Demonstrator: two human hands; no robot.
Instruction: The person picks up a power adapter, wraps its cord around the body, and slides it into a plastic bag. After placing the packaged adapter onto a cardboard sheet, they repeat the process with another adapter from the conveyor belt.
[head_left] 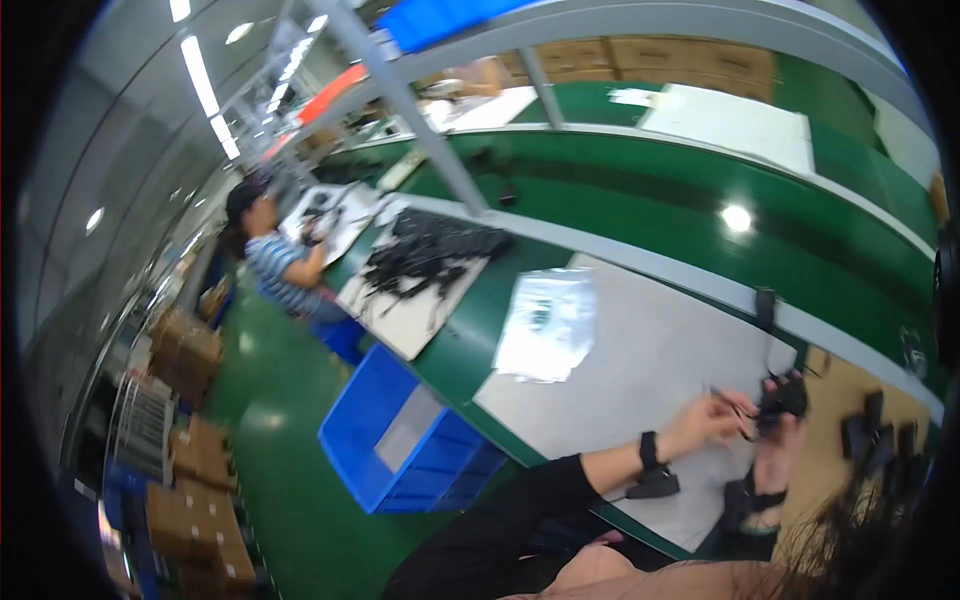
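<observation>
At the right end of the bench, my right hand (788,434) is closed around a small black boxy device (784,396), which looks like a power adapter. My left hand (704,420) is beside it, its fingertips pinched on a thin black cable (738,402) next to the device. Blur hides exactly how the cable and the device join. Both wrists wear black bands, each with a small black box; the left box (655,484) hangs just over the pale mat (640,360).
Several black adapters (872,440) lie on brown board at the right. A silvery plastic bag (547,325) rests on the mat's left. Farther left are a heap of black cables (425,255) and a seated co-worker (280,260). A blue bin (400,440) stands beside the bench; a green conveyor (640,190) runs behind.
</observation>
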